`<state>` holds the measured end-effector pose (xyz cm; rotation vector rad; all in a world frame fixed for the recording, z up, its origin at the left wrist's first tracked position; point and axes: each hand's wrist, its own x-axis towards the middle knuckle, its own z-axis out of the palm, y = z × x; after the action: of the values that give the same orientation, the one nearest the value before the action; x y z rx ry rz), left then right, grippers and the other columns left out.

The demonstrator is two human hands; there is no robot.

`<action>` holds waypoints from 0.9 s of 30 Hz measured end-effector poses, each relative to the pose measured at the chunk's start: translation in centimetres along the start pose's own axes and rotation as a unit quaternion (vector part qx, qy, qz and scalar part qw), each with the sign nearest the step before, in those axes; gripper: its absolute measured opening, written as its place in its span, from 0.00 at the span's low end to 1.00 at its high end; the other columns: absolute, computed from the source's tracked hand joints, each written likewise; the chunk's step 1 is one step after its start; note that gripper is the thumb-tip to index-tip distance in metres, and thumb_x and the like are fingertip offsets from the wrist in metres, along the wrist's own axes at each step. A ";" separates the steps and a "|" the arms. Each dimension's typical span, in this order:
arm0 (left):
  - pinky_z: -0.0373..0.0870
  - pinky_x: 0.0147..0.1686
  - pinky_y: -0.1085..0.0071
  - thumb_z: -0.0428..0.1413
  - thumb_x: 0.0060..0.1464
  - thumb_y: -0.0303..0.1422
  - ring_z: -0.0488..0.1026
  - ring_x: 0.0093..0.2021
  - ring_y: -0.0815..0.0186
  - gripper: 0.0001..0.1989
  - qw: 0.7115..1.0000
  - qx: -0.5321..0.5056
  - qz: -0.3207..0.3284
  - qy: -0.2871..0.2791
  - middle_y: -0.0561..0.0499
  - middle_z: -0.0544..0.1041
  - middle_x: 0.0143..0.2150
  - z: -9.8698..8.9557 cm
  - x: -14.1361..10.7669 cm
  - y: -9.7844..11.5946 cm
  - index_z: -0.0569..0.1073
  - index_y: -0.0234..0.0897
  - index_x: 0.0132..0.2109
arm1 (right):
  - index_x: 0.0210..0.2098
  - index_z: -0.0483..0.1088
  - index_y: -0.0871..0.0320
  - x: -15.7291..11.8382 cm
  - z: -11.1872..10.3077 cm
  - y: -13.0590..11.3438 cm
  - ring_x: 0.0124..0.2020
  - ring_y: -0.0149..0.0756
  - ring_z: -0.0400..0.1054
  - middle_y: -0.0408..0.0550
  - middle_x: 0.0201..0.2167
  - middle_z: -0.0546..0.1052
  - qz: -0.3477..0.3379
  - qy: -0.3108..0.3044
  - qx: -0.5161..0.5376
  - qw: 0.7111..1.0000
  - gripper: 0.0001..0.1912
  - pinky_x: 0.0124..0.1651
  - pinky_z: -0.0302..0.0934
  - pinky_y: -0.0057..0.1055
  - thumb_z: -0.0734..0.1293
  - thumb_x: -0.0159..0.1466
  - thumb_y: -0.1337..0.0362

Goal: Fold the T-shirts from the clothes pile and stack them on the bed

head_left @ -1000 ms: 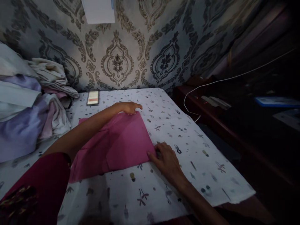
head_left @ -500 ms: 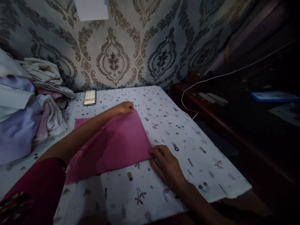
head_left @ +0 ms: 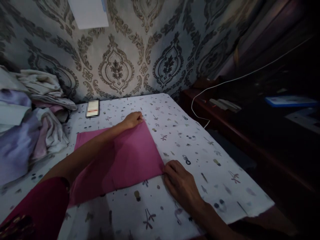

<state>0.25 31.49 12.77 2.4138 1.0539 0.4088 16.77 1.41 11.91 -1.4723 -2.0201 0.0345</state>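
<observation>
Grip: left hand (head_left: 132,120) and right hand (head_left: 182,183) pinch the far and near right corners of pink cloth (head_left: 135,156), flat on printed sheet (head_left: 125,213). Apparently straightening its edge; next move calls for even tension.

Dim light, near-black at right

Left hand (head_left: 132,120) pinches the far right corner of the cloth (head_left: 136,158); right hand (head_left: 182,182) pinches the near right corner. Cloth lies on the sheet (head_left: 212,180).
</observation>
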 end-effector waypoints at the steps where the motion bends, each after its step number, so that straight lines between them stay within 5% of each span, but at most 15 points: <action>1: 0.68 0.53 0.56 0.53 0.56 0.33 0.71 0.49 0.55 0.11 1.000 0.012 0.007 0.015 0.42 0.77 0.47 0.0 -1.2 0.5 0.74 0.36 0.45 | 0.36 0.68 0.55 0.0 0.0 0.0 0.35 0.37 0.69 0.48 0.33 0.72 0.007 0.005 0.019 1.000 0.11 0.35 0.66 0.32 0.58 0.65 0.75; 6: 0.51 0.70 0.55 0.46 0.67 0.45 0.56 0.71 0.54 0.26 0.990 0.074 0.123 -0.013 0.40 0.62 0.71 2.0 -8.3 3.5 0.62 0.39 0.66 | 0.37 0.67 0.54 0.4 1.2 -0.1 0.35 0.38 0.69 0.47 0.33 0.72 0.081 0.046 0.034 0.995 0.06 0.38 0.66 0.34 0.61 0.70 0.63; 10: 0.38 0.73 0.52 0.39 0.68 0.51 0.45 0.76 0.56 0.32 0.985 0.106 0.120 -0.069 0.42 0.52 0.76 3.0 -10.5 3.1 0.55 0.40 0.72 | 0.32 0.64 0.53 0.7 2.2 0.1 0.33 0.39 0.68 0.46 0.30 0.71 0.088 0.036 -0.040 0.995 0.11 0.34 0.63 0.35 0.62 0.70 0.57; 15: 0.47 0.70 0.48 0.39 0.68 0.49 0.53 0.73 0.51 0.31 0.991 0.122 0.019 -0.056 0.38 0.56 0.74 -0.1 -7.0 -0.5 0.54 0.39 0.72 | 0.39 0.67 0.53 0.0 2.2 0.6 0.35 0.42 0.70 0.48 0.35 0.74 0.133 0.031 -0.045 0.990 0.13 0.31 0.62 0.35 0.62 0.69 0.51; 18: 0.57 0.65 0.54 0.42 0.68 0.40 0.62 0.67 0.52 0.27 0.990 0.125 0.015 -0.068 0.36 0.65 0.68 -2.0 -3.8 -1.1 0.59 0.34 0.69 | 0.38 0.68 0.53 0.0 1.9 0.6 0.36 0.43 0.70 0.49 0.34 0.73 0.151 0.017 -0.038 0.988 0.14 0.33 0.62 0.36 0.63 0.67 0.49; 25: 0.67 0.50 0.69 0.53 0.50 0.21 0.71 0.54 0.60 0.34 0.955 0.144 0.126 -0.225 0.46 0.73 0.58 -2.5 1.4 3.0 0.67 0.46 0.64 | 0.26 0.64 0.54 1.5 1.1 -0.8 0.33 0.41 0.67 0.47 0.29 0.72 0.237 -0.046 0.056 0.969 0.11 0.36 0.61 0.36 0.64 0.63 0.57; 27: 0.67 0.45 0.68 0.54 0.48 0.21 0.73 0.48 0.60 0.28 0.942 0.172 0.138 -0.254 0.47 0.76 0.52 -2.5 2.2 4.0 0.75 0.45 0.56 | 0.27 0.63 0.54 1.6 1.1 -1.1 0.31 0.39 0.67 0.46 0.29 0.72 0.263 -0.039 0.106 0.958 0.10 0.35 0.60 0.35 0.63 0.62 0.58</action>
<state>3.03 31.53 17.16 2.7631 0.5919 -0.3367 14.98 2.76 12.24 -1.8412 -1.5681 0.5200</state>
